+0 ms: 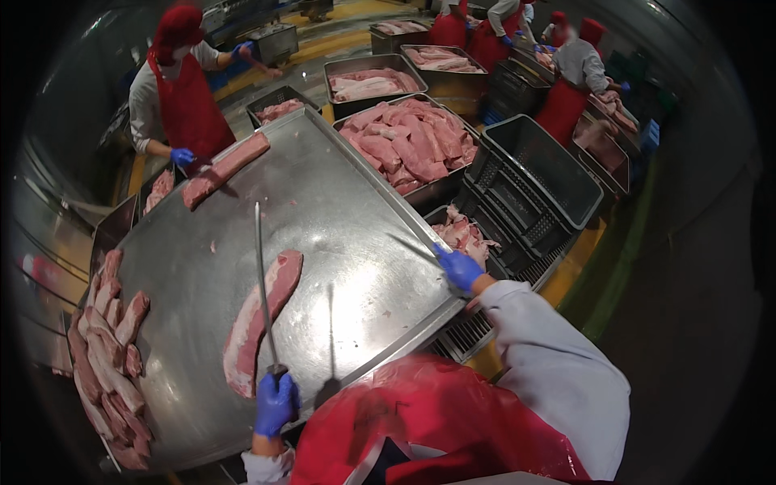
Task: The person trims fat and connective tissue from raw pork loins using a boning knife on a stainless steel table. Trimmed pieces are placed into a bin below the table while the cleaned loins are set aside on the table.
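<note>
On the steel bench [339,202], my left hand [276,402] grips a long sharpening steel [263,283]; at three o'clock my right hand [458,268] grips a slim knife [412,246], pink pork slab [260,319] between.

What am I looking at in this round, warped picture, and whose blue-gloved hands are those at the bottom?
There is no machine here. The one picture comes from a wide fisheye camera worn on a person's head, looking down, so straight edges bend near the rim. The blue-gloved hands belong to that person, who wears a red apron. The left hand grips a long sharpening steel that points up over the metal table. The right hand holds a knife at the table's edge. A long slab of raw meat lies beside the steel, another slab lies at the far end near a co-worker, and trimmed pieces are stacked at the left. Metal bins of meat and dark crates stand beyond.
</note>
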Demonstrator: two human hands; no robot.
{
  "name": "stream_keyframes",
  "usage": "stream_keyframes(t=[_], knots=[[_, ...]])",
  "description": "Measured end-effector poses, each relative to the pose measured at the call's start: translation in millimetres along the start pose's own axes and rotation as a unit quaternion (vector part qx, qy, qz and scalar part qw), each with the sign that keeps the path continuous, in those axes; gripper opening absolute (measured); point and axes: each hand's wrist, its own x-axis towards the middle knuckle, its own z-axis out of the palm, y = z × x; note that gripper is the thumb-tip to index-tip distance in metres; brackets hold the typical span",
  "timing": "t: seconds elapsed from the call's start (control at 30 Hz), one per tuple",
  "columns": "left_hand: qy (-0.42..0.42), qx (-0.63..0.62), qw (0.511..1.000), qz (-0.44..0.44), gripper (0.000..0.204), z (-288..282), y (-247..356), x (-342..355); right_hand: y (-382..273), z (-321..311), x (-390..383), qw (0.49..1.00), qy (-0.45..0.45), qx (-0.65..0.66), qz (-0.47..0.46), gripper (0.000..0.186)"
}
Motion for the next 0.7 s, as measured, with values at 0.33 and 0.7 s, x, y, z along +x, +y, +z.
stream_keyframes(t=[0.33, 0.7], knots=[[-0.021, 0.404, 0.885, 0.231, 0.015, -52.9, 14.8, -6.8, -174.7, 137.8, -29.3, 0.967, 0.060, -0.021, -0.248, 0.027], [-0.229, 0.255, 0.915, 0.211, 0.019, -24.9, -37.8, 40.8, -177.1, 137.9, -26.2, 0.847, -0.147, 0.463, 0.213, 0.032]])
